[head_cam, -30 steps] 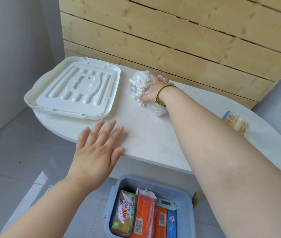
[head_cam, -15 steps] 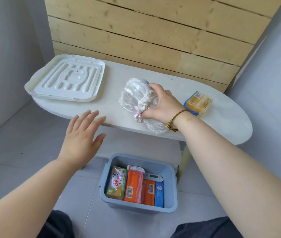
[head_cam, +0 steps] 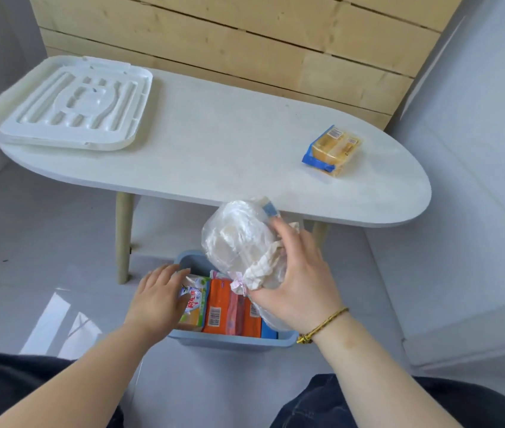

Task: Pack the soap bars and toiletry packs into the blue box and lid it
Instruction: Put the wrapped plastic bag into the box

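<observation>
Honestly, past halfway: the blue box (head_cam: 229, 342) on the floor already holds a row of packs (head_cam: 220, 307) (orange, blue, green-white). The right hand (head_cam: 300, 282) grips the clear toiletry bag (head_cam: 239, 239) just above the box. The left hand (head_cam: 158, 301), fingers loosely straight, rests at the box's left edge. Left to do: the yellow soap pack (head_cam: 333, 149) on the surface (head_cam: 214, 143), right end, and the white lid (head_cam: 69, 103), far left. The bag hides the box's right side, and its contents are hard to make out.

Bright, even daylight. Angular patches of stronger light fall on the grey floor (head_cam: 60, 319) at lower left, and a soft shadow lies under the white table (head_cam: 229, 149). The clear plastic bag (head_cam: 235, 239) glints faintly. Wide-angle distortion stretches the white lid (head_cam: 69, 103) at left. Detail is slightly soft.
</observation>
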Motion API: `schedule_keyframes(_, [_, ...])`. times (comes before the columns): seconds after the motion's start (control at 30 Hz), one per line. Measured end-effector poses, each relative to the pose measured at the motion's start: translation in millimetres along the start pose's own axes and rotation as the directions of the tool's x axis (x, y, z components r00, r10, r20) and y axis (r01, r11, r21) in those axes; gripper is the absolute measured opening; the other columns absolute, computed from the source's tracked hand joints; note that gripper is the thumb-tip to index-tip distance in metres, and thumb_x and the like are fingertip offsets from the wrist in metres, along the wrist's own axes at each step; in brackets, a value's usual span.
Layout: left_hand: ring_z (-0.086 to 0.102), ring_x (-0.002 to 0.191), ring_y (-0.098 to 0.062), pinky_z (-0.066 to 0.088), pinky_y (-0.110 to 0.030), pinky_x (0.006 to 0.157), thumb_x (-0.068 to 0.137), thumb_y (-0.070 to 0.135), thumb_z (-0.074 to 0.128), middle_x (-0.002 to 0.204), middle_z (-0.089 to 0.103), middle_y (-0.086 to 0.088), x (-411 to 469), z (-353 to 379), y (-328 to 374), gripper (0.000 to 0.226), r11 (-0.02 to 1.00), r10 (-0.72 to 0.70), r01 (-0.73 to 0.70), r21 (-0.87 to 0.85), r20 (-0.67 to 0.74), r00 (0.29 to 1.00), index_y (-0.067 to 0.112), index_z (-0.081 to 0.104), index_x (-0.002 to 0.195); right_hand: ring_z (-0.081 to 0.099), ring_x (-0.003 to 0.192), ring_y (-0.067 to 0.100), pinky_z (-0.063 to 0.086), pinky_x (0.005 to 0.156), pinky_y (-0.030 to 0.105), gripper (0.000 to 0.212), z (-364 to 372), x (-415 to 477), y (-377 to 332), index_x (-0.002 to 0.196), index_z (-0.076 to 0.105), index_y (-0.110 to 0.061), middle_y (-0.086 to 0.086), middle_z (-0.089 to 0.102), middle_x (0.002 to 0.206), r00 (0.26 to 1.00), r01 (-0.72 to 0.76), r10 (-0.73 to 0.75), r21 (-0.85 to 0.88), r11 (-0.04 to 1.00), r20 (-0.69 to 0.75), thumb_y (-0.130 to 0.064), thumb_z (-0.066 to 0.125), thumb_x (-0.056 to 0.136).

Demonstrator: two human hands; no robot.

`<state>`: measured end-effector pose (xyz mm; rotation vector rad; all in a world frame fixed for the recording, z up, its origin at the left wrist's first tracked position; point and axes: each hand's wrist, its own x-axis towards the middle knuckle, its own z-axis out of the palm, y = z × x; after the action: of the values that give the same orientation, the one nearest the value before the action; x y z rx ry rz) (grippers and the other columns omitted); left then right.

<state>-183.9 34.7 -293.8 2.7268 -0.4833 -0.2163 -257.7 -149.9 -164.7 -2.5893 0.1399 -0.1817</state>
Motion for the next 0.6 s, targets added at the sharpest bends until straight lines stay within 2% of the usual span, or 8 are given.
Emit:
schedule_keyframes(0.07, [0.022,0.14,-0.022,0.014,-0.034,0.115,0.095,0.031,0.042,0.15,0.029,-0.004,5.6,6.4,0.1,0.05,0.999,-0.043,0.043,0.015,0.032,0.999,0.018,0.028,0.141,0.042,0.12,0.022,0.042,0.099,0.041,0.09,17.6,-5.0,10.5,0.138,0.028,-0.032,-0.001,0.04,0.128,0.999,-0.042,0.042,-0.003,0.999,0.011,-0.049,0.072,0.06])
schedule_keyframes(0.17, [0.015,0.142,-0.022,0.012,-0.033,0.115,0.096,0.033,0.037,0.153,0.021,-0.004,10.0,17.2,-3.7,0.051,0.994,-0.106,0.104,0.026,0.103,0.989,0.018,0.021,0.143,0.035,0.127,0.02,0.039,0.103,0.039,0.091,50.3,-5.3,35.6,0.139,0.021,-0.035,-0.003,0.032,0.137,0.967,-0.221,0.221,-0.019,0.975,0.127,-0.05,0.07,0.064])
schedule_keyframes(0.27, [0.008,0.143,-0.022,0.009,-0.034,0.116,0.097,0.034,0.034,0.156,0.012,-0.004,12.1,30.2,-7.8,0.054,0.986,-0.166,0.163,0.034,0.181,0.969,0.02,0.013,0.144,0.035,0.129,0.025,0.039,0.104,0.041,0.089,82.3,3.0,63.7,0.14,0.017,-0.036,0.003,0.03,0.141,0.883,-0.44,0.44,-0.041,0.897,0.163,-0.045,0.068,0.068])
schedule_keyframes(0.37, [0.002,0.144,-0.023,0.007,-0.037,0.117,0.096,0.04,0.034,0.157,0.004,-0.005,15.3,45.5,-9.0,0.06,0.974,-0.22,0.226,0.002,0.234,0.947,0.023,0.005,0.145,0.032,0.132,0.028,0.034,0.105,0.043,0.092,108.5,16.5,88.4,0.143,0.01,-0.037,0.007,0.029,0.144,0.792,-0.592,0.593,-0.055,0.804,0.143,-0.043,0.066,0.069])
schedule_keyframes(0.47, [-0.004,0.144,-0.022,0.005,-0.037,0.117,0.094,0.046,0.034,0.157,-0.005,-0.004,20.3,61.9,-10.0,0.066,0.968,-0.238,0.251,-0.009,0.292,0.926,0.025,-0.003,0.145,0.032,0.132,0.03,0.033,0.104,0.043,0.094,132.2,28.1,105.6,0.143,0.007,-0.037,0.01,0.028,0.143,0.722,-0.671,0.677,-0.093,0.736,0.143,-0.045,0.066,0.069])
schedule_keyframes(0.6, [-0.011,0.144,-0.024,0.003,-0.038,0.117,0.094,0.051,0.028,0.155,-0.018,-0.004,19.0,77.6,-17.4,0.068,0.973,-0.229,0.215,0.08,0.332,0.915,0.024,-0.009,0.145,0.032,0.13,0.029,0.033,0.1,0.043,0.096,162.4,32.9,115.8,0.143,0.004,-0.035,0.011,0.029,0.141,0.669,-0.705,0.728,-0.183,0.685,0.148,-0.052,0.062,0.069])
